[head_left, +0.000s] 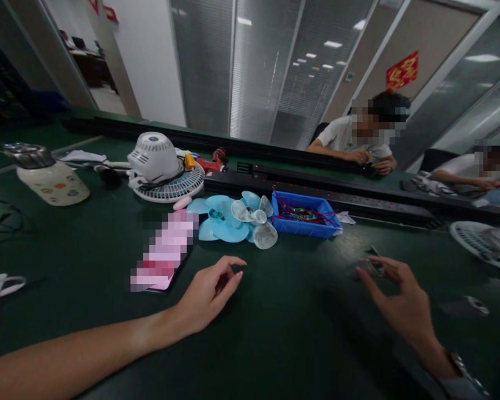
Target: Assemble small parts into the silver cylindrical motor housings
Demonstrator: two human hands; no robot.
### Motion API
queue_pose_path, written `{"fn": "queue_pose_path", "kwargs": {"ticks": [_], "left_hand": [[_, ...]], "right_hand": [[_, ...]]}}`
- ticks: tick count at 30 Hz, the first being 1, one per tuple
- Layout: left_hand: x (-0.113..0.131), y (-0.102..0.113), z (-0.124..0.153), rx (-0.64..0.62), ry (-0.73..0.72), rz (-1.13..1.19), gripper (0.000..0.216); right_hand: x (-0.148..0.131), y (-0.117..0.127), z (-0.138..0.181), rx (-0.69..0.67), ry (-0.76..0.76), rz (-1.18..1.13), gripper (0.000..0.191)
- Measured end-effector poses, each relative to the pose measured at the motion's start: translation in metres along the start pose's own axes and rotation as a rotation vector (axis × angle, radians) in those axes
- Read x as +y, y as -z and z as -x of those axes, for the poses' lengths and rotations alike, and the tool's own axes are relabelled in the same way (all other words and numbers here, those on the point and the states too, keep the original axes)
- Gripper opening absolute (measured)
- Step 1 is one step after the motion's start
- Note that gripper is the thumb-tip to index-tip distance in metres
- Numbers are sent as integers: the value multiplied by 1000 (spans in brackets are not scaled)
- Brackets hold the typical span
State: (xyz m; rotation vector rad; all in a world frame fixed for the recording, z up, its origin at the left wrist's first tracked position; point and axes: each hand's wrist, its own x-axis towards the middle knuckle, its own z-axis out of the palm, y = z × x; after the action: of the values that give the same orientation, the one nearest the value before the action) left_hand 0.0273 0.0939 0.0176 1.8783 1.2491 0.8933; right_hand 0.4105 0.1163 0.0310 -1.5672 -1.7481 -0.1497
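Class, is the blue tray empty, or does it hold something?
Not empty: the blue tray holds a tangle of red and green wires.

Matt dark green table (295, 333); glossy plastic fan blades (228, 230); smooth blue plastic tray (304, 229)

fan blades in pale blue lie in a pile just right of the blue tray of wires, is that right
Not quite. The head view shows the pale blue fan blades lying in a pile just left of the blue tray of wires, not right of it.
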Motion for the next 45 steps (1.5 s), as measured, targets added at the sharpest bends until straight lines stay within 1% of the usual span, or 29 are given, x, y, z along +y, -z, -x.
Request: {"fn": "queue_pose_path", "kwargs": {"ticks": [3,5,7,8,10,13,16,21,23,29,31,34,35,37,39,40,42,44,45], "left_hand": [[4,-5,10,-78,-129,-12,28],[6,-9,17,-124,-219,-10,32],[7,-12,23,-160,-288,-6,35],[8,-13,25,-174,-309,-3,35],[9,-14,26,-186,-324,7,33],[13,-15,22,-198,-330,34,24],[17,-16,17,-226,-315,88,18],[25,-18,13,-256,-152,183,18],[29,-18,14,-249,-128,182,20],[38,-10,14,-177,-169,160,13],[37,-6,10,-112,-174,121,13],[27,-2,-2,6,-156,48,13],[22,-1,-6,29,-145,27,13],[10,-1,-13,23,-110,-14,12],[0,-2,-18,-16,-65,-57,13],[-4,-2,-19,-36,-47,-79,13],[-10,-2,-20,-64,-40,-117,13],[-13,-2,-19,-90,-59,-148,13],[-14,-2,-19,-102,-69,-160,14]], "right_hand": [[-67,-13,17,-342,169,-259,39],[-103,-23,29,-495,289,-376,38],[-128,-33,39,-578,382,-462,41],[-136,-37,43,-607,407,-490,45],[-144,-43,48,-642,412,-518,55],[-145,-48,51,-654,358,-539,63],[-144,-50,54,-681,305,-596,62],[-144,-53,57,-729,257,-658,66],[-144,-54,58,-750,237,-677,68],[-143,-56,58,-751,201,-713,79],[-142,-56,59,-740,190,-719,85],[-142,-56,61,-729,178,-726,95],[-142,-56,61,-729,176,-725,97],[-143,-56,64,-733,182,-718,97],[-143,-55,65,-725,209,-684,94],[-142,-54,64,-712,223,-649,89],[-133,-53,58,-650,240,-537,67],[-113,-51,45,-513,228,-393,43],[-98,-49,36,-415,209,-319,38]]}}
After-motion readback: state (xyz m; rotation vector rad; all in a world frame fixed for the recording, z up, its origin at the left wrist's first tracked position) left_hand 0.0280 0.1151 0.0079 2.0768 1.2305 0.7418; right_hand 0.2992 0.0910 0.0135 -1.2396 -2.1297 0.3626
